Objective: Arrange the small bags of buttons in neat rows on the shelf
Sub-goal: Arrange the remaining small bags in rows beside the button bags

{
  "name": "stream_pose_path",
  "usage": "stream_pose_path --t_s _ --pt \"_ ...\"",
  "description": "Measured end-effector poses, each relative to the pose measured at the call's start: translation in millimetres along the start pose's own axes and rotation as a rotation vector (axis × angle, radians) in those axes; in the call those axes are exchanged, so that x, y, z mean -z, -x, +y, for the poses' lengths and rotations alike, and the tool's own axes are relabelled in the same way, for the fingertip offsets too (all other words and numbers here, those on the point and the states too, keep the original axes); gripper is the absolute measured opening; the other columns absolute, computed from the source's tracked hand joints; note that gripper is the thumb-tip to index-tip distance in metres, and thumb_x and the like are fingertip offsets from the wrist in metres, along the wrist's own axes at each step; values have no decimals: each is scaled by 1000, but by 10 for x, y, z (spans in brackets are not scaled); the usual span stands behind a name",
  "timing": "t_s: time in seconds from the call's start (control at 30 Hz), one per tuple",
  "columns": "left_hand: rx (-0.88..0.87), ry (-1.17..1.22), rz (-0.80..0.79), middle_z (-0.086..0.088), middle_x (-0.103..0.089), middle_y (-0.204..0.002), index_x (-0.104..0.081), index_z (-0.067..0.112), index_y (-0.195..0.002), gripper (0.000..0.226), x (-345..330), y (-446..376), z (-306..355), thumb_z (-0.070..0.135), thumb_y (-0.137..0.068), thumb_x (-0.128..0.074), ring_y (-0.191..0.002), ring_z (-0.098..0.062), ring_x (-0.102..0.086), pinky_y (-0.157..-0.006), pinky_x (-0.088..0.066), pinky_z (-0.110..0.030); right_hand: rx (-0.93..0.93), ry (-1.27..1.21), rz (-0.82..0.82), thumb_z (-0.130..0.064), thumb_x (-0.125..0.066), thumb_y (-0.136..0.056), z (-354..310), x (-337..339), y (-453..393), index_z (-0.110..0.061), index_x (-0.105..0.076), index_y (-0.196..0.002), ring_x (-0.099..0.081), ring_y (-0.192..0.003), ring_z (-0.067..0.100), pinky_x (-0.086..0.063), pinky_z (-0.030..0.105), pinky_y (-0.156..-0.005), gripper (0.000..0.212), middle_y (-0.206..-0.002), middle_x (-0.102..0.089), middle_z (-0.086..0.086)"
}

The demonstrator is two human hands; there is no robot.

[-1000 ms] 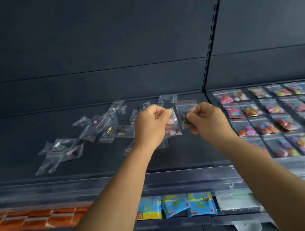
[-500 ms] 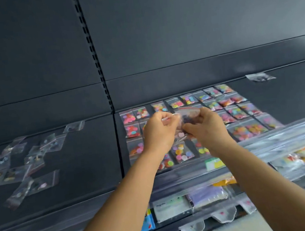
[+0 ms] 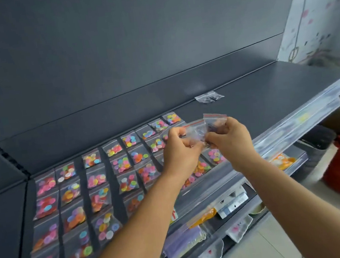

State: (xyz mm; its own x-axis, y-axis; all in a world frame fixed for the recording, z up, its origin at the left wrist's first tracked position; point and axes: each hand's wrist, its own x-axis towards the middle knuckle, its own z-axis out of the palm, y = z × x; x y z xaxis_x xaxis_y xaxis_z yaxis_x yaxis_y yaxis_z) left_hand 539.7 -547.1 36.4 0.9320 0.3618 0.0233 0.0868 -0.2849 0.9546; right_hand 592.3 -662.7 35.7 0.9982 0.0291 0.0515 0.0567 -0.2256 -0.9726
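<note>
The dark shelf (image 3: 269, 98) ran from lower left to upper right across the view, and most of its left and middle stretch was covered by rows of small bags of coloured buttons (image 3: 98, 181), laid flat in a tidy grid that slanted with the shelf edge. To the right of the grid the shelf surface lay bare up to a lone clear bag (image 3: 209, 97) near the back wall. Above the right end of the grid both hands met, close together. The left hand (image 3: 180, 149) had its fingers curled round a clutch of clear bags (image 3: 197, 130), and the right hand (image 3: 230, 139) pinched one red-topped bag (image 3: 215, 120) at its lower part, its sealed edge pointing up and away. How many bags the left hand held could not be told. The open shelf space lay up and to the right of the hands, on the side of the right hand, which was the nearer to it. Judging from that, the pinched bag would be laid down to the right of the last column, its long side in line with the rows.
</note>
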Motion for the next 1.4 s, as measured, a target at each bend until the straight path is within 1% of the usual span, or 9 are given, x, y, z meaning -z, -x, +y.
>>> stream_pose_path --t_s 0.1,0.27,0.5,0.73,0.87,0.97,1.17,1.3,1.4 --pt "-7 44 -24 -2 -68 -89 -43 17 -116 46 -238 -328 41 14 -81 -73 -84 -18 -67 -79 -56 -36 -10 8 44 -10 -62 -81 37 136 -298 -11 -60 -80 -64 -66 19 -58 41 -71 3 -76 -69 5" --pt "-2 51 -57 0 -69 -87 -42 24 -109 45 -578 -864 113 22 -79 -76 -84 -16 -66 -77 -54 -37 -24 -64 85 -5 -49 -91 32 321 -818 -8 -61 -74 -64 -67 20 -59 34 -65 20 -70 -65 6" --pt "72 -11 0 6 -65 -84 -43 23 -105 35 -876 -1421 59 20 -83 -71 -83 -16 -63 -73 -49 -31 -71 69 132 -18 -57 -87 318 483 -1510 -16 -63 -68 -51 -54 11 -47 27 -56 20 -57 -60 -7" --pt "175 -121 136 10 -59 -79 -45 23 -102 26 -1270 -1883 -24 17 -86 -65 -77 -14 -58 -62 -45 -25 -19 374 -59 -12 -52 -83 563 624 -2298 -16 -66 -76 -51 -52 13 -36 22 -45 15 -61 -60 -5" --pt "233 -163 195 1 -65 -91 -47 21 -101 27 -1512 -2024 -3 14 -84 -68 -82 -15 -58 -58 -41 -22 3 479 -197 -12 -52 -83 654 660 -2640 -15 -64 -77 -57 -68 22 -37 24 -51 13 -69 -63 0" --pt "231 -299 249 3 -64 -93 -49 18 -105 29 -1643 -2100 11 16 -84 -69 -86 -17 -58 -68 -41 -24 24 556 -274 -15 -55 -84 737 666 -2846 -14 -64 -88 -60 -87 27 -39 26 -64 10 -86 -68 4" --pt "157 -685 318 2 -45 -126 -44 21 -129 46 -1741 -2015 58 31 -89 -64 -114 -21 -50 -85 -46 -35 204 643 -360 -22 -59 -86 792 732 -2945 -15 -49 -125 -54 -103 30 -41 32 -79 40 -121 -49 7" --pt "-52 -832 133 8 -46 -134 -54 18 -130 34 -1709 -1941 28 25 -97 -51 -123 -14 -40 -96 -36 -26 553 703 -516 -19 -59 -88 812 849 -2899 -22 -61 -119 -48 -110 24 -36 24 -83 31 -125 -52 -1" --pt "-56 -846 31 7 -48 -139 -51 18 -136 38 -1721 -1921 2 17 -98 -47 -126 -14 -43 -100 -35 -24 620 769 -578 -15 -55 -89 859 897 -2885 -23 -67 -111 -49 -108 22 -34 20 -82 26 -122 -58 -6"
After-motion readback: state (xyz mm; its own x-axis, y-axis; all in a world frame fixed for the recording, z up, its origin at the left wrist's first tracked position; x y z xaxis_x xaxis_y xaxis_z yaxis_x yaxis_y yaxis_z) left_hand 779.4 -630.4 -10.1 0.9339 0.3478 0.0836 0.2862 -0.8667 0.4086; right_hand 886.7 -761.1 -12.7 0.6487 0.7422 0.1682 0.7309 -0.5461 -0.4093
